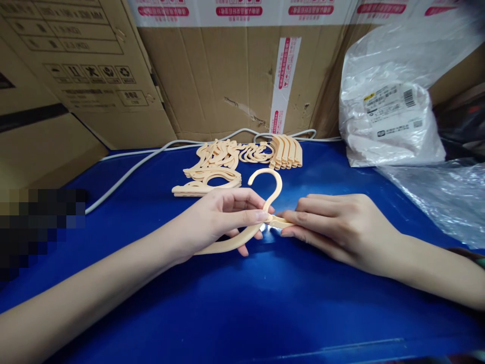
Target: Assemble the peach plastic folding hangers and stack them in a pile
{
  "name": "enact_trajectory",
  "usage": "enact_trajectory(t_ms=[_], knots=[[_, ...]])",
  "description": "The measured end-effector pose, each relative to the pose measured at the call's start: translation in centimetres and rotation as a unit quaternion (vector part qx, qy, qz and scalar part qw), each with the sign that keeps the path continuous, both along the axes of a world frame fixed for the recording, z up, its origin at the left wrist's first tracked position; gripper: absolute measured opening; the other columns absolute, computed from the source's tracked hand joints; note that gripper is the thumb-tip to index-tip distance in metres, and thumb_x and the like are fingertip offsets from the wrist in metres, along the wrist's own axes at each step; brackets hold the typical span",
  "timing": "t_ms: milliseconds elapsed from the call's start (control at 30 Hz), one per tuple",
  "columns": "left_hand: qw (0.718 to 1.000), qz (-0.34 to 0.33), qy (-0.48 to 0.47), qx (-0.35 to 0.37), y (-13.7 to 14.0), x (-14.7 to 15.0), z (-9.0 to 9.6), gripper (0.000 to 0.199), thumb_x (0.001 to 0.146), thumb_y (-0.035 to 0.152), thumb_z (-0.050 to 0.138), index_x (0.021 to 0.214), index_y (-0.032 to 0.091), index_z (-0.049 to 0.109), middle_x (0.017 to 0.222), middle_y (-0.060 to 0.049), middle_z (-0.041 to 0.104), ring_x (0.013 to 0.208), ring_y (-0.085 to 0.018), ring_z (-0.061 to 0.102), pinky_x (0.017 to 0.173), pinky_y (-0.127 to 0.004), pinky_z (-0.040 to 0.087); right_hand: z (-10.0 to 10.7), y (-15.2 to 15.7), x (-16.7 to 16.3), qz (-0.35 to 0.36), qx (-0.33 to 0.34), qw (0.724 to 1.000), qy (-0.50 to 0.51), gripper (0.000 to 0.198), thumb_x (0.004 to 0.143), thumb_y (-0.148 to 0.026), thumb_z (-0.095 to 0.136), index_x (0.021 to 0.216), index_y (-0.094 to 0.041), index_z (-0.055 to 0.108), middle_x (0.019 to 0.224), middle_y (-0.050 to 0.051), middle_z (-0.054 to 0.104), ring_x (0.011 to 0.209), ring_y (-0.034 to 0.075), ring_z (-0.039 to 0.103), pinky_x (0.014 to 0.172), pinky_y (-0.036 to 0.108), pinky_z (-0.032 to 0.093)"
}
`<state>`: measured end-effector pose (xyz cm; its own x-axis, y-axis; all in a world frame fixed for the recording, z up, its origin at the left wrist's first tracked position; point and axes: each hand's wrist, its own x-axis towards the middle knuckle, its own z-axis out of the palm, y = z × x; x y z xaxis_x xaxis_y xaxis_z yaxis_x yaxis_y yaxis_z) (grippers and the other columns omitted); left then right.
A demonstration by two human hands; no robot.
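Note:
A beige plastic hanger (278, 189) is held above the blue table, its hook pointing up and away from me. My left hand (227, 215) grips it at the base of the hook, thumb on top, and one curved arm runs down left beneath my palm. With thumb and fingers closed, my right hand (333, 225) pinches the short piece on the hanger's right side; its outer end is hidden in that hand. Just behind lie a stack of flat hanger pieces (204, 187), a heap of small curved parts (220, 154), several hooks (255, 152) and a row of arm pieces (287, 150).
Cardboard boxes (227, 71) stand along the back and a printed carton (87, 60) at the left. A white cable (132, 174) runs across the blue table (242, 308). At the right are a white plastic bag (394, 121) with a label and clear plastic film (439, 197).

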<state>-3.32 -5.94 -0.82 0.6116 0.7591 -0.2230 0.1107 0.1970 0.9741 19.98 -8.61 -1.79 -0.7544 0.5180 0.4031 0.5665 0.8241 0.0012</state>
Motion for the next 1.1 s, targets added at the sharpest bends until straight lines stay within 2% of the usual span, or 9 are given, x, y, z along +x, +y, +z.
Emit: enact_trajectory(t_ms=[333,500,667,900,1000,1100], knots=[[0.999,0.007,0.004,0.036,-0.3,0.1,0.1,0.008,0.084,0.021,0.066,0.087,0.014,0.064,0.074,-0.001,0.065,0.066,-0.012,0.063,0.051,-0.019,0.057,0.2,-0.1,-0.1,-0.001,-0.025,1.000,0.007,0.033,0.101,-0.030,0.042,0.098,-0.013,0.071,0.069,0.002,0.058,0.054,0.010,0.052,0.049,0.026,0.033],[0.999,-0.041,0.028,-0.013,-0.8,0.2,-0.3,0.013,0.082,0.025,0.069,0.083,0.014,0.061,0.082,-0.003,0.065,0.071,-0.012,0.063,0.053,-0.020,0.056,0.8,0.3,0.2,-0.013,-0.038,0.998,0.046,0.034,0.101,-0.029,0.041,0.093,-0.014,0.070,0.069,0.002,0.059,0.052,0.008,0.052,0.049,0.023,0.032],[0.999,-0.028,0.019,-0.003,-0.8,0.3,-0.3,0.012,0.084,0.026,0.067,0.088,0.014,0.064,0.090,-0.004,0.067,0.072,-0.012,0.063,0.052,-0.019,0.056,1.0,0.7,0.2,-0.020,-0.030,0.998,0.042,0.035,0.101,-0.030,0.043,0.091,-0.013,0.071,0.068,0.002,0.058,0.051,0.008,0.050,0.049,0.022,0.032],[0.999,0.039,0.001,0.012,-0.3,0.4,-0.1,0.011,0.088,0.019,0.062,0.096,0.013,0.066,0.066,0.001,0.066,0.056,-0.008,0.061,0.047,-0.013,0.053,0.6,1.0,0.4,-0.023,-0.063,0.998,0.019,0.029,0.099,-0.033,0.047,0.098,-0.016,0.071,0.073,0.001,0.061,0.058,0.009,0.055,0.054,0.022,0.035],[0.999,0.042,-0.002,-0.005,-0.4,0.4,0.1,0.012,0.089,0.019,0.062,0.098,0.013,0.067,0.065,0.001,0.067,0.052,-0.006,0.060,0.046,-0.011,0.052,0.4,1.0,0.5,-0.009,-0.056,0.998,0.013,0.027,0.099,-0.032,0.048,0.104,-0.017,0.070,0.075,0.001,0.061,0.059,0.009,0.055,0.055,0.023,0.036],[0.999,0.037,-0.010,-0.025,-0.4,0.3,0.0,0.011,0.088,0.018,0.063,0.097,0.014,0.068,0.068,0.001,0.067,0.055,-0.007,0.062,0.047,-0.012,0.053,0.2,1.2,0.5,-0.004,-0.042,0.999,0.010,0.026,0.098,-0.031,0.049,0.102,-0.017,0.070,0.077,0.001,0.062,0.061,0.010,0.055,0.057,0.023,0.037]])
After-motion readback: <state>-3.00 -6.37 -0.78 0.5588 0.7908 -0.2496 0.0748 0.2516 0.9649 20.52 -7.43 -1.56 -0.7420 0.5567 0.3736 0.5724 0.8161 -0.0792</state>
